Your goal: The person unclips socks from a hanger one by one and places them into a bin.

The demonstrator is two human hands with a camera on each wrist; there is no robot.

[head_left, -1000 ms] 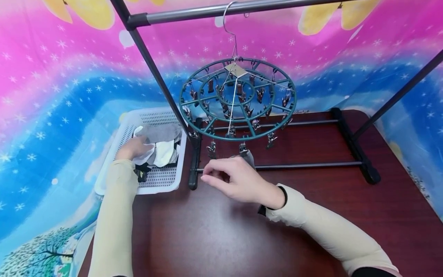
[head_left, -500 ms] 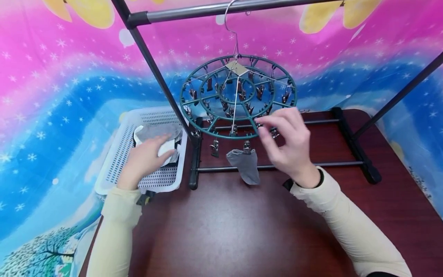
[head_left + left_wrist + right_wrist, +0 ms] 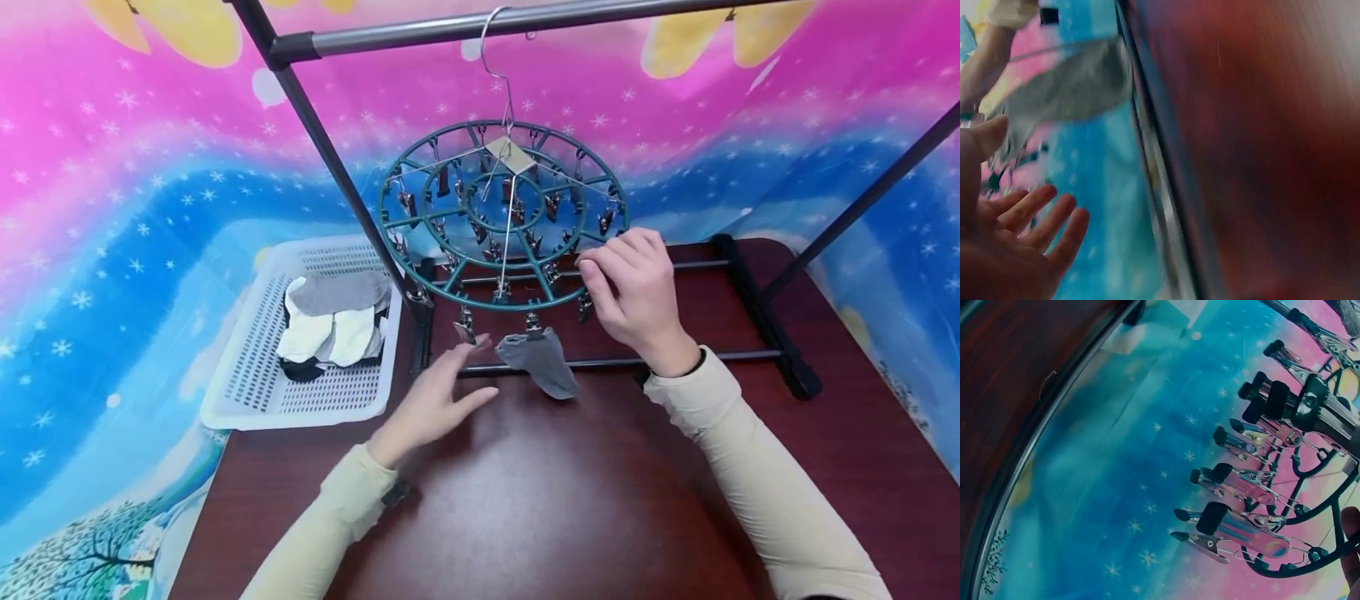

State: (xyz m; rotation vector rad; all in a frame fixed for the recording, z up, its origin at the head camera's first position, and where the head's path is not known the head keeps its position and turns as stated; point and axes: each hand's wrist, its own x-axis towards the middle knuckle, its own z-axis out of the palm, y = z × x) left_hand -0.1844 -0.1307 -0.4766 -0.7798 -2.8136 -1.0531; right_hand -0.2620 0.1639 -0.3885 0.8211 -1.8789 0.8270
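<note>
A round green clip hanger point(image 3: 551, 293) hangs by its metal hook from a rack's top bar. My right hand point(image 3: 633, 292) grips its right front rim with curled fingers; in the right wrist view, fingertips point(image 3: 1352, 526) meet the green ring beside several metal clips point(image 3: 1241, 531). One grey sock point(image 3: 543, 362) dangles from a clip at the hanger's front. Just left of that sock, my left hand point(image 3: 435, 404) is spread and holds nothing, its fingertips below a bare clip point(image 3: 466, 325). The left wrist view shows the sock point(image 3: 1075, 87) beyond the thumb, blurred.
At left stands a white plastic basket point(image 3: 240, 400) holding white, grey and black socks point(image 3: 337, 300). The dark rack's upright point(image 3: 330, 158) rises between basket and hanger. Its lower bars point(image 3: 675, 357) cross the brown table point(image 3: 510, 500).
My left hand has left the basket and moved right towards the hanging grey sock. My right hand has risen from in front of the sock to the hanger's right rim.
</note>
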